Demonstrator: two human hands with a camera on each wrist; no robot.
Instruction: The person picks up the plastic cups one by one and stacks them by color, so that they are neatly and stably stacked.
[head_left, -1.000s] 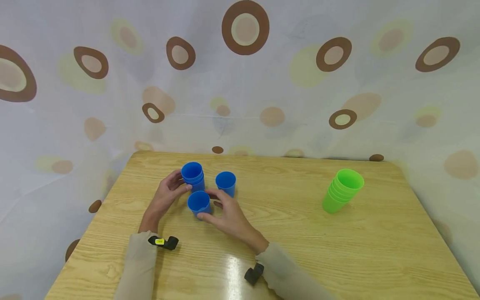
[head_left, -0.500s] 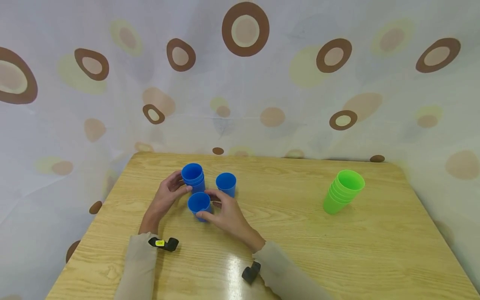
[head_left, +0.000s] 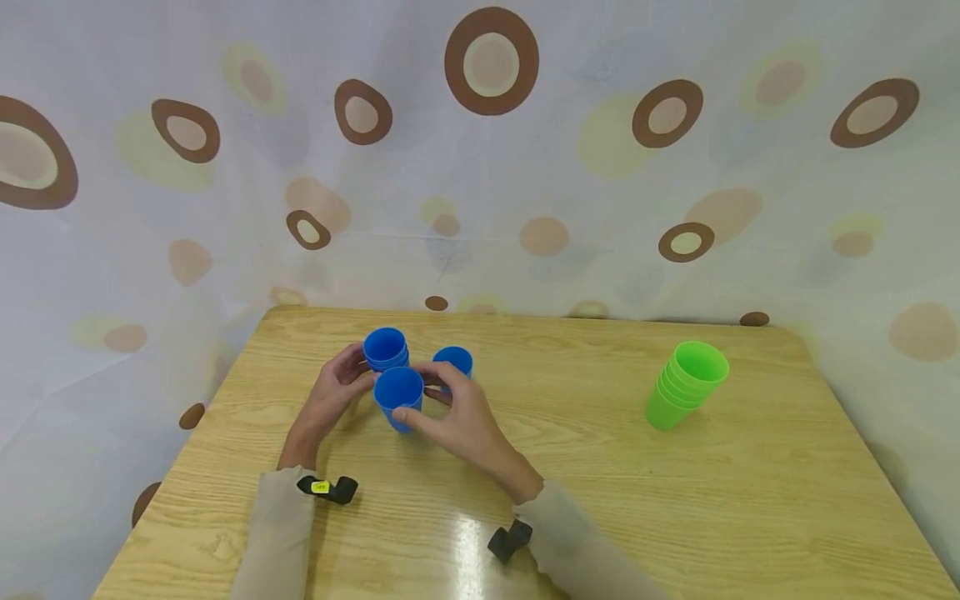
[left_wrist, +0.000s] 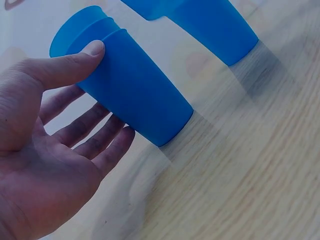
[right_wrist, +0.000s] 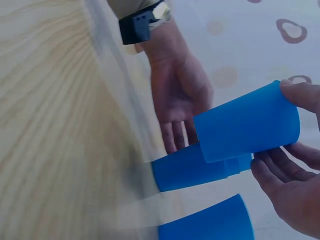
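My left hand (head_left: 362, 365) holds a short stack of blue cups (head_left: 386, 348) standing on the wooden table (head_left: 570, 433). In the left wrist view its thumb (left_wrist: 85, 52) lies against the stack (left_wrist: 135, 100) and its fingers lie along the other side. My right hand (head_left: 414, 393) grips a single blue cup (head_left: 399, 393) between thumb and fingers, lifted clear of the table just in front of the stack. In the right wrist view this cup (right_wrist: 247, 122) hangs tilted above the stack (right_wrist: 187, 167). Another blue cup (head_left: 454, 358) stands behind my right fingers, partly hidden.
A leaning stack of green cups (head_left: 686, 379) stands at the right of the table. A spotted curtain (head_left: 480, 167) hangs close behind the table's far edge. Black bands (head_left: 327, 486) sit at both wrists.
My right hand has lifted the single blue cup off the table, up and toward the stack. The left hand has stayed on the stack.
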